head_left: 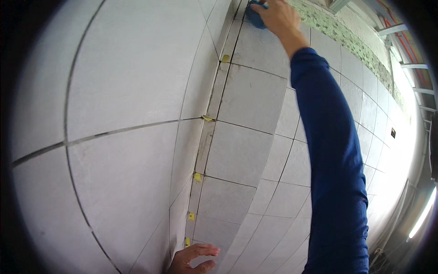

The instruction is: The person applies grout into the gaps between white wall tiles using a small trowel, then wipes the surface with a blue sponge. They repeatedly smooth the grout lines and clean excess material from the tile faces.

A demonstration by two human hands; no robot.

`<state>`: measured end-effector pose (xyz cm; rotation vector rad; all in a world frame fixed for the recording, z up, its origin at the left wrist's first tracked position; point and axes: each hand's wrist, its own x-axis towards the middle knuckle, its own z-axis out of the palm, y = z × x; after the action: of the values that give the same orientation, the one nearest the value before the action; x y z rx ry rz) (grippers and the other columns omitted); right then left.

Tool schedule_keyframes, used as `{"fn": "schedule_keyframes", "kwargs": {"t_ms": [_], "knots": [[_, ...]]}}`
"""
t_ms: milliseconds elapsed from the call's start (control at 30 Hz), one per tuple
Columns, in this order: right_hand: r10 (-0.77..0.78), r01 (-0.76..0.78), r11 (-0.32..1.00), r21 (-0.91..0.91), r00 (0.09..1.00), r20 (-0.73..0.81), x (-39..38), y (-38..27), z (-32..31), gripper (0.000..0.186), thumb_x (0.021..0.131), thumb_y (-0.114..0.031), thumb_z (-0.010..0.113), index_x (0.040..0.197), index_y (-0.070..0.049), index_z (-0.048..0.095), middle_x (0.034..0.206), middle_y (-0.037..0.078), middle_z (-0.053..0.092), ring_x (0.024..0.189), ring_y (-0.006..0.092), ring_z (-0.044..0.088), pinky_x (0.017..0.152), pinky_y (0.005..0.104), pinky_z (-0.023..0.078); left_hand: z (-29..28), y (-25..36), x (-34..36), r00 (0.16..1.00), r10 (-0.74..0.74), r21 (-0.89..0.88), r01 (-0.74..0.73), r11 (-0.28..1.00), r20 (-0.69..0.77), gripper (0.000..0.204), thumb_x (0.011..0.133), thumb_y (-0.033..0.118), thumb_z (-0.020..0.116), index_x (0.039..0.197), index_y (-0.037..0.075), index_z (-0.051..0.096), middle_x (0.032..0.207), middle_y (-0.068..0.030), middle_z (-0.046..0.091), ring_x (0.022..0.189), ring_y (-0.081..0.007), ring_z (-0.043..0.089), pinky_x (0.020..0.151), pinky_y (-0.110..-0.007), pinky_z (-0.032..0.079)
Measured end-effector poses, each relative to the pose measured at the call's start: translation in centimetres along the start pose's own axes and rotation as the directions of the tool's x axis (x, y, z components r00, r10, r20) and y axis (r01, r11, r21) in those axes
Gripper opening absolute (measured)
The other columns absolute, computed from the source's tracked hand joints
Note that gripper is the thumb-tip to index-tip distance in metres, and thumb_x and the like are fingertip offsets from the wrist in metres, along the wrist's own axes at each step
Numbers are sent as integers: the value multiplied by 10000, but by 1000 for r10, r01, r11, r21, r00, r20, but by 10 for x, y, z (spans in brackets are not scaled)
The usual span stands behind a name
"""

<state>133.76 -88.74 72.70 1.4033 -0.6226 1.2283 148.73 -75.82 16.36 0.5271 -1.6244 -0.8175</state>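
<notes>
My right hand (282,19) is raised high, its blue-sleeved arm stretched up across the view. Its fingers close on a blue pad (257,18), rounded and soft-looking, against the top of a grey wall tile (262,45) near the corner; whether it is a sponge or a cloth I cannot tell. Low in the view, my left hand (194,259) is beside the same corner, with thumb and fingers apart and nothing between them. Dark smears mark the narrow tile strip (205,141) along the corner.
Yellow tile spacers (197,176) stick out along the corner joint. Large pale tiles (132,68) cover the left wall. Above the far tiles runs a rough greenish band (337,29). Metal beams (393,29) and a lit tube lamp (423,212) are at the right.
</notes>
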Motion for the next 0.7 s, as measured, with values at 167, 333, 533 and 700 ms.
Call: {"fn": "schedule_keyframes", "kwargs": {"t_ms": [167,333,533,700], "knots": [[-125,109,983,-147,986,-108,-38,4,57,341,931,-366,672,1163,-130,755,1238,137,675,1032,370,679,903,470,543,0,4,-4,990,-123,9,124,992,-69,213,928,64,692,1136,25,714,1198,-134,700,1166,-269,641,1018,-384,489],[-163,169,981,-98,985,64,-83,0,45,345,970,-394,616,1139,-135,769,1196,77,673,967,344,717,837,459,572,-1,21,-3,995,-88,101,93,991,-48,189,946,71,680,1126,26,717,1200,-111,698,1171,-243,641,1031,-377,478],[-147,149,987,-53,988,43,-134,-40,23,208,929,-266,665,950,-80,756,1107,126,648,784,363,725,654,465,585,2,30,-7,984,-153,32,157,987,-95,205,938,68,693,1135,23,722,1190,-108,706,1179,-250,643,1034,-375,476],[-93,101,993,-66,989,116,-172,-61,14,195,948,-238,669,964,-58,744,1042,113,637,686,314,700,603,422,566,2,19,-6,993,-76,120,86,989,-86,223,951,84,702,1162,14,711,1166,-123,719,1150,-258,665,1034,-400,492]]}}
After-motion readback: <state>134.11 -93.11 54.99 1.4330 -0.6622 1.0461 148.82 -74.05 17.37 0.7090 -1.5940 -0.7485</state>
